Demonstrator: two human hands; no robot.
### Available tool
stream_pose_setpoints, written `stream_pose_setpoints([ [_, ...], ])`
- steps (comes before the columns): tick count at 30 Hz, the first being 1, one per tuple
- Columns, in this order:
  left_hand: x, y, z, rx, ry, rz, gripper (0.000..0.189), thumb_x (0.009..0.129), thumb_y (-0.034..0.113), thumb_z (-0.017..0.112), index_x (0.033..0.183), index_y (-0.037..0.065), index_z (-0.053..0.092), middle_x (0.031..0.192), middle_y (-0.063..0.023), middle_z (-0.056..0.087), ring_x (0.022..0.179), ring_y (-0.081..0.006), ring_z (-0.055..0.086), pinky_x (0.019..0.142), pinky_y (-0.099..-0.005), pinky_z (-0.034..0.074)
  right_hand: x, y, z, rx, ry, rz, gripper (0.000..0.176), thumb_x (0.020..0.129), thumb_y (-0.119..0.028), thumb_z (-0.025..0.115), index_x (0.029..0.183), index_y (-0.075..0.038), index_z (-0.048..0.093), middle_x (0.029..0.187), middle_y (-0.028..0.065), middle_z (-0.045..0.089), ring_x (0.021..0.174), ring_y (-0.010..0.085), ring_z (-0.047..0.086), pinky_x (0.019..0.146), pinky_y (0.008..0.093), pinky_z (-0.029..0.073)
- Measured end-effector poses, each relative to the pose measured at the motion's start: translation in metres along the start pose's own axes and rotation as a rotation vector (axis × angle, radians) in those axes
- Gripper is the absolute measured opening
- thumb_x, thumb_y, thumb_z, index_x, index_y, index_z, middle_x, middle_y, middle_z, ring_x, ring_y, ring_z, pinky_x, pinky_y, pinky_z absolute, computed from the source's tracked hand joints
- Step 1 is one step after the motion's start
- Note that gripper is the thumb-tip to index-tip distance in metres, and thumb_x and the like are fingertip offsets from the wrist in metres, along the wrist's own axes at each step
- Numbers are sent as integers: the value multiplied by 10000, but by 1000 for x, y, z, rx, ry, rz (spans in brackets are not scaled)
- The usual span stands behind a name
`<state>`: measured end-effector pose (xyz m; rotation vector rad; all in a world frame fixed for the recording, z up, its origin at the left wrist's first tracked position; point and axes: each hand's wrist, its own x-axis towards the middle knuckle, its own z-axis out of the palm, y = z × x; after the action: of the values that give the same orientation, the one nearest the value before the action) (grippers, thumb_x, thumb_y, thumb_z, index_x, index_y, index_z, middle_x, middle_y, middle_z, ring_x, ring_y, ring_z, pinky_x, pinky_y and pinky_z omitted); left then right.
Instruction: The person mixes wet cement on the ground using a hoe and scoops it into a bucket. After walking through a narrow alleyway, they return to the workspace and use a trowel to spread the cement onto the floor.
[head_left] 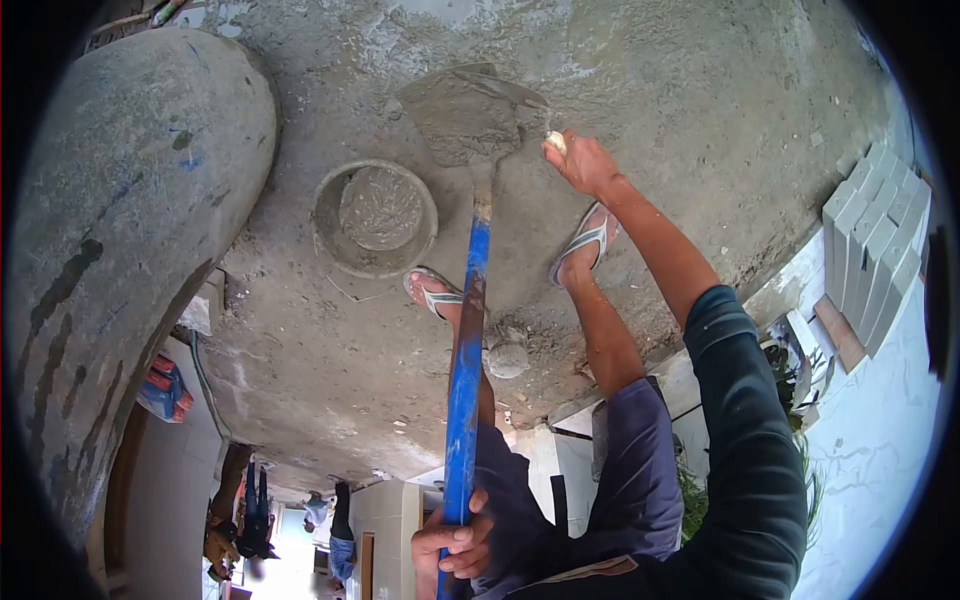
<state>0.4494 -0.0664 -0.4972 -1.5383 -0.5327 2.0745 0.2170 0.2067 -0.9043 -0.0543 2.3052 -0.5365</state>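
Note:
My left hand (455, 542) is wrapped round the blue handle of a shovel (466, 400), near the lower edge of the view. The shovel's blade lies at the top middle with wet grey mortar (455, 125) on it. My right hand (583, 163) is closed round the pale grip of a trowel (505, 88). The trowel's metal blade reaches left over the shovel's blade, against the mortar; its exact contact is hard to make out. Left of the shovel stands a round bucket (322, 240) with wet mortar inside.
A large rounded grey, stained body (140, 170) fills the left side. Grey blocks (875, 240) are stacked at the right. My sandalled feet (590, 243) stand on the rough floor (330, 380), either side of the shovel. Several people (255, 510) appear far off at lower left.

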Motion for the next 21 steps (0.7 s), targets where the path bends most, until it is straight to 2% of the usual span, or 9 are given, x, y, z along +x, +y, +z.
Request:
stream_pose_setpoints([
  [4, -9, 6, 11, -77, -59, -33, 317, 914, 14, 524, 1169, 84, 350, 667, -1, 433, 420, -57, 440, 417, -239, 373, -12, 12, 45, 7, -51, 4, 547, 945, -471, 484, 1009, 59, 601, 912, 306, 654, 916, 482, 624, 808, 527, 498],
  [8, -6, 2, 10, -200, -121, -26, 287, 918, 3, 493, 1156, 82, 353, 665, 0, 432, 412, -46, 432, 400, -224, 385, -19, -19, 23, -68, -145, 23, 524, 943, -454, 493, 1028, 52, 602, 917, 306, 654, 928, 471, 627, 818, 523, 496],
  [11, -1, -1, 1, -191, -73, -33, 270, 923, 9, 493, 1146, 85, 360, 656, 2, 432, 402, -42, 418, 392, -226, 382, -3, -67, -34, -67, -65, -69, 510, 937, -455, 508, 1016, 40, 603, 915, 294, 661, 898, 462, 638, 793, 521, 506],
  [13, 0, -2, -5, -70, 5, -33, 284, 917, 20, 521, 1147, 90, 369, 640, 4, 425, 399, -45, 411, 390, -228, 369, 18, -86, -55, -76, -6, -172, 518, 934, -468, 511, 998, 38, 600, 904, 287, 663, 867, 461, 640, 763, 522, 512],
  [16, -4, -1, 4, 27, 108, 6, 287, 897, 8, 508, 1143, 58, 371, 640, -6, 433, 395, -39, 418, 366, -213, 357, 36, -43, -8, -76, 11, -178, 520, 930, -473, 520, 981, 39, 596, 883, 290, 660, 850, 464, 638, 741, 520, 516],
  [19, -7, 4, 12, 99, 114, -11, 287, 888, 2, 515, 1137, 55, 383, 626, -1, 423, 387, -41, 410, 370, -222, 364, 1, -13, 28, -69, -35, -73, 517, 920, -459, 528, 1029, 41, 604, 910, 291, 661, 886, 472, 634, 780, 521, 511],
  [21, -7, 8, 13, 102, 156, -20, 276, 883, 1, 529, 1123, 51, 402, 617, 3, 415, 379, -46, 401, 372, -234, 366, -25, 12, 45, -164, -180, 16, 514, 918, -452, 526, 1050, 38, 605, 916, 295, 659, 899, 470, 633, 792, 520, 509],
])
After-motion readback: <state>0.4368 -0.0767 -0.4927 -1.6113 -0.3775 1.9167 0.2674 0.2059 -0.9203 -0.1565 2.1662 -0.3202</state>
